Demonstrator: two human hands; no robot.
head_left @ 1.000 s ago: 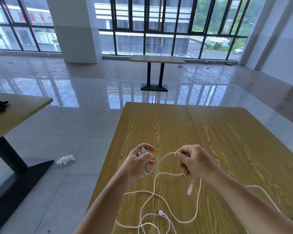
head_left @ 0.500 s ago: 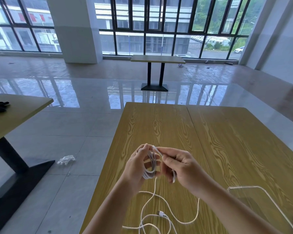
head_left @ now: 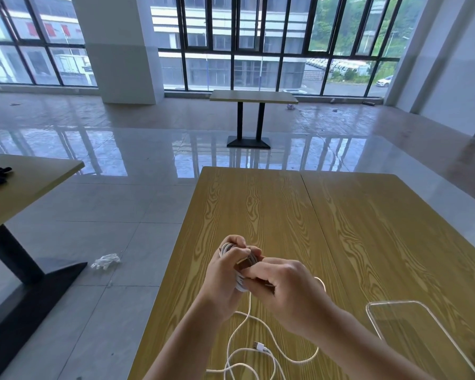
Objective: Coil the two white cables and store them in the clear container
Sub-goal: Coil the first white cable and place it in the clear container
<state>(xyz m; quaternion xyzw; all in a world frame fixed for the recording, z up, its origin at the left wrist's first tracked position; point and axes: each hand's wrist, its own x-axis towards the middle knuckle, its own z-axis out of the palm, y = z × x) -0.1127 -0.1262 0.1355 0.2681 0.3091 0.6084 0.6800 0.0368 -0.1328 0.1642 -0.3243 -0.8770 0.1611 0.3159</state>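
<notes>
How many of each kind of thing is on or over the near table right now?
White cable coil, held by left hand and right hand: 1
Loose white cable: 1
Clear container: 1
Total: 3

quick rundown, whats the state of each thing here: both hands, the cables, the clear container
left hand: grips the coiled cable
right hand: fingers curled on the same coil
coiled cable: wound in loops, held above the table
loose cable: uncoiled, lying on the table
clear container: on the table, nothing seen inside

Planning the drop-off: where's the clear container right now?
In the head view, the clear container sits on the wooden table, lower right, just beyond the right hand.
</notes>
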